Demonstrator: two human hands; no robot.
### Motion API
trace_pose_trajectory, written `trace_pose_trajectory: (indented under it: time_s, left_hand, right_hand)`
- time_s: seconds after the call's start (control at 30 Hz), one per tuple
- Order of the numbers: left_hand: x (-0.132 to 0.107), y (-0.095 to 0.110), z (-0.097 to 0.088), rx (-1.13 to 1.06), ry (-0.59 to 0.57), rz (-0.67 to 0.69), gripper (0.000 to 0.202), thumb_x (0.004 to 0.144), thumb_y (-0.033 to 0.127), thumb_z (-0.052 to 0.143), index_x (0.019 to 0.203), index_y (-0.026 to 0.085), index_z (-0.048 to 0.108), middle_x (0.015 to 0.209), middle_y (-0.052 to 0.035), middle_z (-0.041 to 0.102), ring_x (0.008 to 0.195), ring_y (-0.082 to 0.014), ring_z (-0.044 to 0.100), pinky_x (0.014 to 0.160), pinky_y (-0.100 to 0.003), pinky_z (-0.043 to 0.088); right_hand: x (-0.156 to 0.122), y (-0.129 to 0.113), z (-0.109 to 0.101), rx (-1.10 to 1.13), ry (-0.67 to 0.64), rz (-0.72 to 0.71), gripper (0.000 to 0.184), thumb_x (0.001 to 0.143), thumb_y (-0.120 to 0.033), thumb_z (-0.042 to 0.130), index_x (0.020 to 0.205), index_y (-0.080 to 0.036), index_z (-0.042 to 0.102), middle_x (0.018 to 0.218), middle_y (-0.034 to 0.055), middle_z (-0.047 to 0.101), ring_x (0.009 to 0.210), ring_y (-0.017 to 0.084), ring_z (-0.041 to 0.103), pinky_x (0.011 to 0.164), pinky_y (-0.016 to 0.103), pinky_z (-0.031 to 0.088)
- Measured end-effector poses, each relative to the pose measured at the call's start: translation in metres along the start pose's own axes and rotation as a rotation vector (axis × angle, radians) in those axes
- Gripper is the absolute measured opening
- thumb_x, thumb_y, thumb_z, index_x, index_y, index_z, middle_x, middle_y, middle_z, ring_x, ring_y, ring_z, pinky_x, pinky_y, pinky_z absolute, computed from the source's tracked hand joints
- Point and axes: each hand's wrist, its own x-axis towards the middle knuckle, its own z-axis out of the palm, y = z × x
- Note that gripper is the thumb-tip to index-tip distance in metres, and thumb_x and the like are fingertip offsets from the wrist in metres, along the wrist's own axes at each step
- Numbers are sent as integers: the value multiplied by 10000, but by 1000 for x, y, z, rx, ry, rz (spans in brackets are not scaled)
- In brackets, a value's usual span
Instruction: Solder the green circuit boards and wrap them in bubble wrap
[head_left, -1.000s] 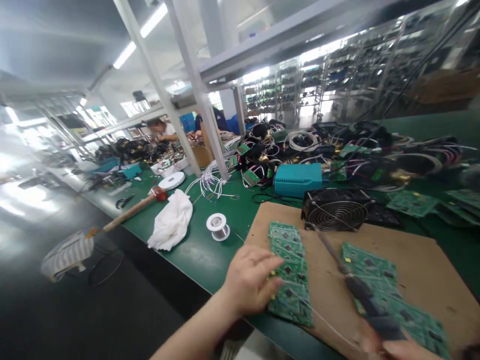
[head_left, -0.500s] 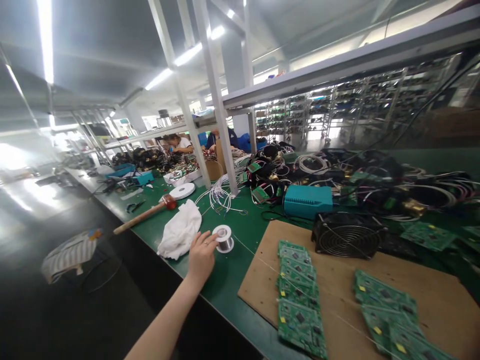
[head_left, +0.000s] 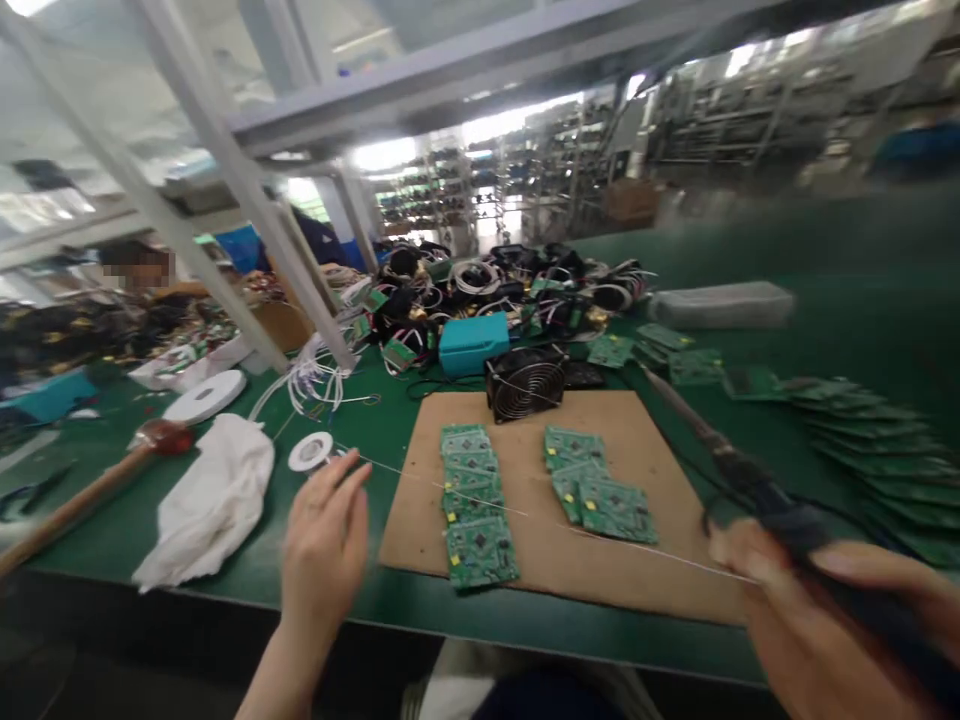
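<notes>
My left hand (head_left: 326, 530) is beside a white spool of solder wire (head_left: 310, 452), fingers stretched out and a little apart. It holds nothing that I can see; the wire passes close to its fingertips. From the spool, the thin solder wire (head_left: 645, 547) runs across the cardboard to my right hand (head_left: 806, 610). That hand is closed around a dark-handled soldering iron (head_left: 757, 485), its tip pointing up and left, and the wire's end meets its fingers. Between my hands, green circuit boards (head_left: 480, 550) lie in two overlapping rows on the cardboard sheet (head_left: 536, 570).
A black fan (head_left: 525, 383) stands at the cardboard's back edge, before a teal box (head_left: 474, 343). Behind are heaped cables. A white cloth (head_left: 214, 495) and a mallet (head_left: 90, 505) lie left. More boards (head_left: 885, 460) are stacked right. A person sits at the far left.
The view has swung right and down. My right hand with the soldering iron has come into view. My left hand's fingers have moved off the spool's rim toward its near right side.
</notes>
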Motion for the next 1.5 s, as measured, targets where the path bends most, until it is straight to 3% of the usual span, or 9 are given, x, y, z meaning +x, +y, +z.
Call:
trace_pose_trajectory:
  time_s: [0.13,0.3,0.4,0.57,0.8,1.03,1.17,1.27,1.5]
  left_hand:
    - [10,102,-2,-447,-267,304,324,953,221,401,1228,152,558,1113,-87,688,1061,-168,625,930,-303,519]
    - [15,155,11,-525,-146,143,286,937,202,455,1175,185,612,1002,-84,676,925,-156,612,838,-266,518]
    - [17,159,20,-562,-192,180,259,942,215,456,1123,204,642,1003,-78,690,950,-178,616,856,-306,513]
    - [5,156,26,-766,-277,67,208,930,160,476,1058,191,637,705,-1,654,608,-96,600,574,-187,495]
    - [-5,142,29,-589,-84,-22,138,865,135,584,940,190,686,655,22,651,548,-81,600,576,-191,495]
    - [-11,147,42,-451,44,-17,100,815,97,637,844,187,669,593,37,621,492,-75,551,538,-203,451]
    - [-10,150,48,-426,56,-8,87,796,108,660,802,192,636,570,47,600,475,-80,533,521,-209,441]
    - [-9,153,49,-441,58,-2,123,786,100,665,757,197,596,564,49,592,475,-82,525,516,-210,434]
    - [-9,159,49,-477,-53,17,124,801,116,648,744,211,594,552,49,577,484,-94,513,510,-217,418]
  right_hand:
    - [18,-32,23,51,-38,-19,147,820,-217,666,897,-291,566,768,-19,656,737,156,665,714,300,558]
    - [20,-38,21,23,-91,-37,135,830,-156,630,898,-262,583,784,-16,651,746,136,656,698,269,558]
    - [16,-34,15,7,-95,-24,133,836,-145,616,900,-256,584,768,-7,647,719,148,660,671,284,561]
    - [30,-12,13,-295,-177,-103,151,858,-167,582,969,-264,612,828,6,698,781,158,687,741,294,568]
    - [38,45,8,-681,-426,-4,427,851,-246,571,1274,-211,526,1206,98,663,1073,231,663,903,374,558]
    - [41,35,9,-582,-482,-99,382,839,-183,582,1218,-212,557,1178,83,684,1074,212,667,922,353,558]
    - [36,14,0,-578,-265,-143,326,847,-195,605,1171,-233,610,1007,61,741,924,213,713,848,371,583]
    - [25,5,-4,-357,8,-90,259,853,-265,608,1102,-220,662,749,32,713,644,178,678,609,327,578]
    - [24,19,7,175,306,510,152,755,-295,614,726,-165,686,504,-16,528,379,78,459,301,169,337]
